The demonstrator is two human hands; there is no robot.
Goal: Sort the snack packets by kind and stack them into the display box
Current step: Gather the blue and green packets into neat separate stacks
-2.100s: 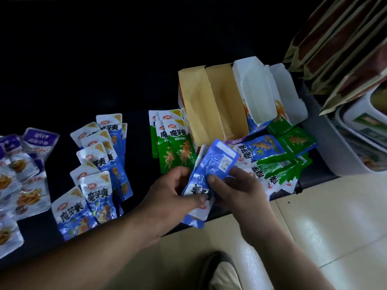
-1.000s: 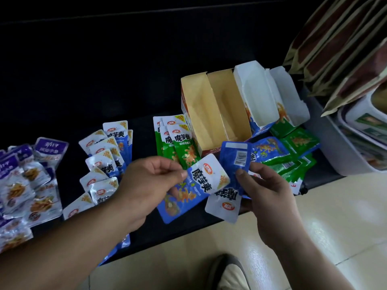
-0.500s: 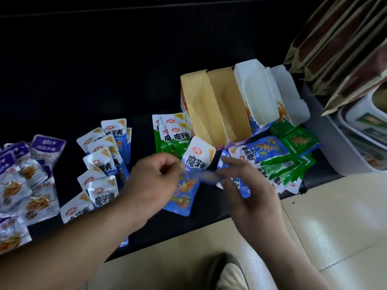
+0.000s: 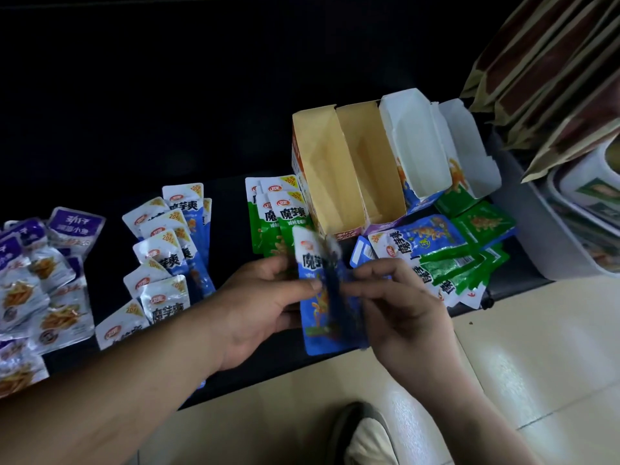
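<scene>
The person's left hand (image 4: 265, 307) pinches a blue-and-white foil snack packet (image 4: 310, 260) upright between thumb and fingers. The right hand (image 4: 402, 307) grips a second blue packet (image 4: 333, 297), seen edge-on and blurred, touching the first. The open yellow-lined cardboard display box (image 4: 322, 169) stands on the dark tabletop (image 4: 228, 213) just beyond the held packets. Its long axis runs away from the person, leaning slightly left at the far end. Its near end sits above the gap between the hands, marginally nearer the right one. The pair would likely travel forward, turned to match the slot. Sorted blue packets (image 4: 161, 250) and green packets (image 4: 285, 209) lie to the left
</scene>
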